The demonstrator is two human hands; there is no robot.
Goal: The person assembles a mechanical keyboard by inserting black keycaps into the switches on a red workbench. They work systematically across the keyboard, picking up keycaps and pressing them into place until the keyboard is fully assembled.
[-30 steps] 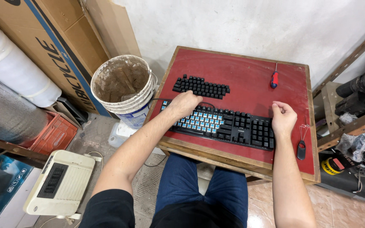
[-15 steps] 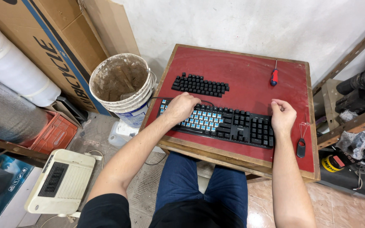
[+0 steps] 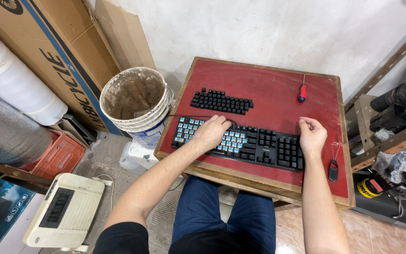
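Now, your red table (image 3: 278,94): both hands, left (image 3: 211,133) and right (image 3: 312,135), rest loosely curled on the keyboard (image 3: 259,146), holding nothing; bucket (image 3: 136,101) beside the table, wall (image 3: 259,28) behind.

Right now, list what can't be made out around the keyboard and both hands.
- Head view: the keys under the left hand are covered by it, so its grip is unclear.
- Whether the right hand, fist-like at the keyboard edge, holds anything is hidden.
- Legends on the loose keycaps are too small.
- The wire keycap puller tips are too thin to tell.

Cluttered workshop storeroom, cardboard boxes (image 3: 48,51), plaster-caked bucket (image 3: 135,99), metal racking (image 3: 391,136)
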